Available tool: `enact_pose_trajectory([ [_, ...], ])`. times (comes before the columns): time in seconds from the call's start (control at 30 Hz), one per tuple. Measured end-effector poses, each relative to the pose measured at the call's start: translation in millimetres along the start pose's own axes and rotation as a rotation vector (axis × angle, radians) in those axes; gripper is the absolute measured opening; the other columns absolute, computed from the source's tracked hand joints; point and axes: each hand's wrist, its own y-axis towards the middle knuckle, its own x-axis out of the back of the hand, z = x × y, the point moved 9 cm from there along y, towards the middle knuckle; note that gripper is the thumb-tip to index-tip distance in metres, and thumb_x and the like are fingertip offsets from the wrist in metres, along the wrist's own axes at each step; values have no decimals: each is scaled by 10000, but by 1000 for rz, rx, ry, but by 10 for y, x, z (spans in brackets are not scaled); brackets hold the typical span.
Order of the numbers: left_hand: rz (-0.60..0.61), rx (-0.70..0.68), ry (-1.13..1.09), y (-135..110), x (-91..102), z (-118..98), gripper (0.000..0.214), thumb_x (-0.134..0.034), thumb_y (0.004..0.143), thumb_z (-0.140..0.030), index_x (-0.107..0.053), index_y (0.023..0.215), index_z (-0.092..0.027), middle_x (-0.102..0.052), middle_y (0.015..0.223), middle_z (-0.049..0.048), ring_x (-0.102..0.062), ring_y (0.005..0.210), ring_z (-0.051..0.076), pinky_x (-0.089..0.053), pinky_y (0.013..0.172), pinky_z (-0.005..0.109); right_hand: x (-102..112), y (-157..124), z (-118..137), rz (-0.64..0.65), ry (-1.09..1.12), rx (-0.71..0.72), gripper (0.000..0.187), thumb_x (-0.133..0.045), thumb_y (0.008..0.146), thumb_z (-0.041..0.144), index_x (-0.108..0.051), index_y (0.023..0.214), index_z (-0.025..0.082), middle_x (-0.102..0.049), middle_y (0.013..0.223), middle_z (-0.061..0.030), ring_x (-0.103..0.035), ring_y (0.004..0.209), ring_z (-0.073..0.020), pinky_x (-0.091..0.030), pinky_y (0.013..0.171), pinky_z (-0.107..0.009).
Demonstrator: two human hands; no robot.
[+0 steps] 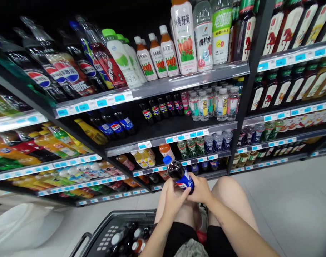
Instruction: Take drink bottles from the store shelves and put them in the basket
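A small Pepsi bottle (178, 175) with a blue cap and dark cola is held in both hands, tilted with its cap up and to the left. My left hand (174, 200) wraps the bottle's lower left side, fingers closed round it. My right hand (201, 189) grips its base from the right. The hands are above my bare knees, in front of the low shelves of a drinks rack. A dark shopping basket (112, 228) with several bottles in it sits below my left forearm.
Black shelving (157, 87) full of drinks runs across the view: cola bottles at left, juice bottles on top, water bottles at centre. A second rack (289, 107) stands to the right. A pale tiled floor (291, 200) lies at right. A white bag (20, 225) sits at lower left.
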Motion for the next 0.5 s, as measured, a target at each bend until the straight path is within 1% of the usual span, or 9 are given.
enact_pose_trajectory([
  [0.07,-47,30,9,-48,19,19,601,-880,625,-356,-593,1113,-153,-705,1030,133,-701,957,323,-566,882,451,-34,-21,10,12,1,17,615,-672,659,439,-558,1221,220,-755,941,-67,-721,835,-300,-499,712,-319],
  [0.13,-91,77,-9,-85,45,68,574,-873,616,-372,-611,1070,-139,-722,978,136,-716,913,319,-587,830,433,-83,-36,21,36,9,36,627,-677,656,427,-556,1233,215,-754,934,-67,-721,835,-301,-503,713,-323],
  [0.2,-138,136,-19,-117,93,131,496,-852,627,-409,-650,976,-119,-736,915,149,-728,862,317,-599,795,416,-139,-45,57,72,34,78,674,-700,632,398,-550,1265,221,-753,960,-65,-720,842,-298,-513,734,-332],
  [0.27,-169,180,-20,-146,148,180,435,-838,624,-436,-691,871,-109,-744,868,161,-734,837,324,-605,791,412,-181,-41,110,95,76,128,730,-719,621,358,-529,1317,245,-742,1075,-67,-715,905,-290,-520,794,-346],
  [0.33,-184,188,-25,-171,208,201,414,-841,601,-437,-721,828,-113,-752,868,164,-737,850,335,-605,818,418,-207,-21,165,97,119,167,777,-723,631,320,-494,1371,262,-692,1241,-76,-689,1034,-291,-511,885,-370],
  [0.43,-285,151,-39,-209,403,212,430,-836,581,-448,-740,859,-135,-755,939,163,-732,918,340,-597,863,421,-269,21,237,101,184,207,845,-730,673,299,-419,1457,252,-612,1373,-92,-606,1209,-288,-460,1019,-418],
  [0.5,-356,136,-32,-200,573,232,437,-820,589,-482,-738,856,-148,-754,926,157,-732,923,335,-597,862,414,-320,46,222,100,239,184,876,-738,719,325,-363,1506,243,-576,1410,-104,-551,1281,-278,-426,1079,-430],
])
